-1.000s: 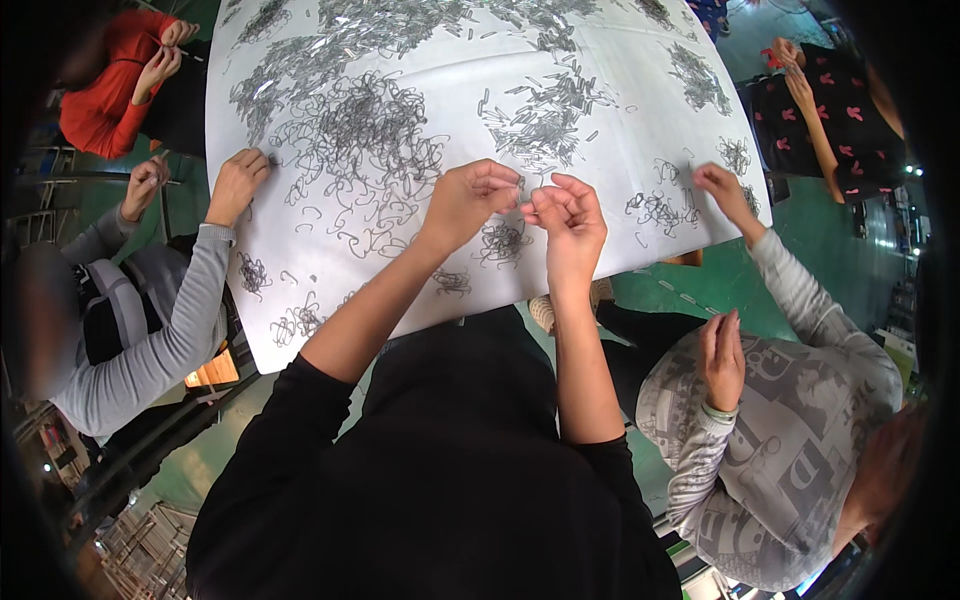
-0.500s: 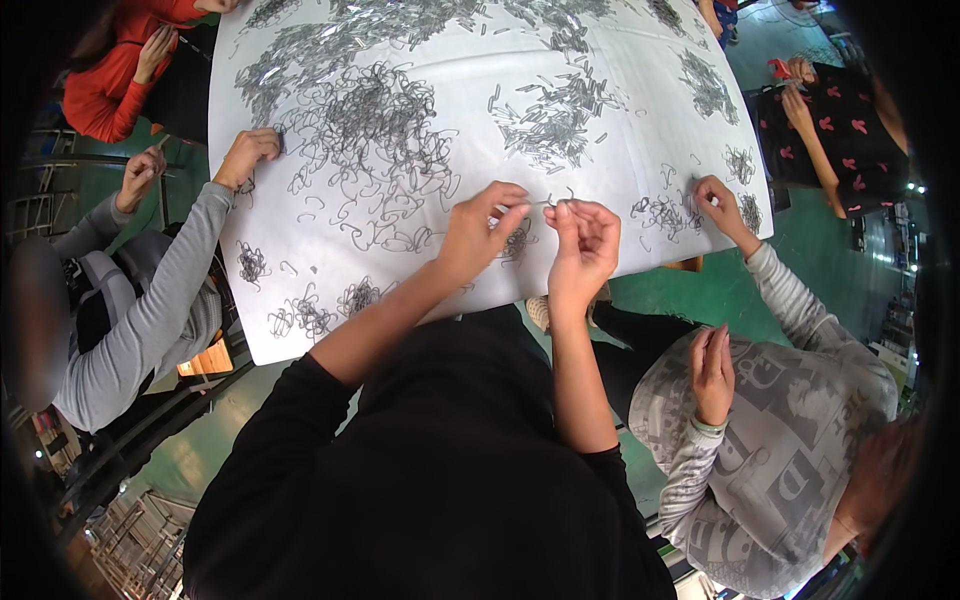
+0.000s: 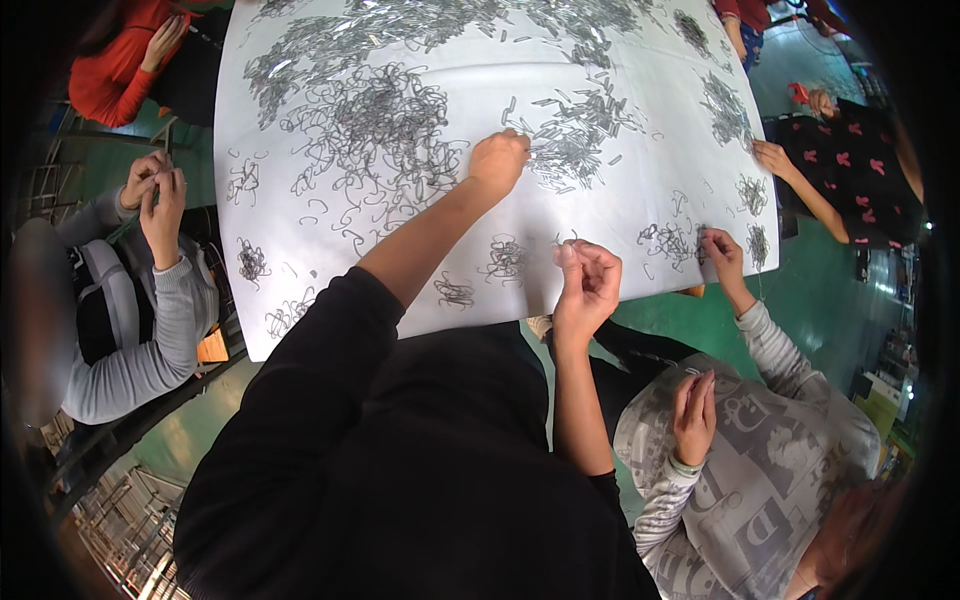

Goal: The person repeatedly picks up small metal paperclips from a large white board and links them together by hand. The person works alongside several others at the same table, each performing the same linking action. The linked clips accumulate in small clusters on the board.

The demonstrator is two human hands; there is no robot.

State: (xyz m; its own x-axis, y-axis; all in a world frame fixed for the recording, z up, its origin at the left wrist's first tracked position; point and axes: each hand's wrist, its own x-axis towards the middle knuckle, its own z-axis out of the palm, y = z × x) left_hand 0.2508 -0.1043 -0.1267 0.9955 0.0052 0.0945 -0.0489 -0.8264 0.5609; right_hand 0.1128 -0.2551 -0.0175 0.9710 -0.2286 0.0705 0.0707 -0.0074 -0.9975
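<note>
My left hand [image 3: 497, 160] reaches far over the white table [image 3: 600, 270], fingers curled down on a heap of short straight metal pieces [image 3: 575, 140]. Whether it grips one is hidden under the fingers. My right hand [image 3: 588, 282] stays near the table's front edge, fingers pinched on a thin bent wire clip whose end sticks up above the thumb. Small tangles of wire clips [image 3: 506, 257] lie between the two hands. A big pile of bent wire clips [image 3: 370, 120] spreads left of my left hand.
Other people sit around the table: one in grey sleeves at the left [image 3: 160, 200], one in a patterned grey top at the right with a hand [image 3: 722, 250] on the table, one in red [image 3: 120, 60], one in black [image 3: 850, 170]. Green floor lies below.
My left hand left the right hand and stretched forward to the heap of straight pieces. My right hand stayed near the front edge, still pinching a wire clip.
</note>
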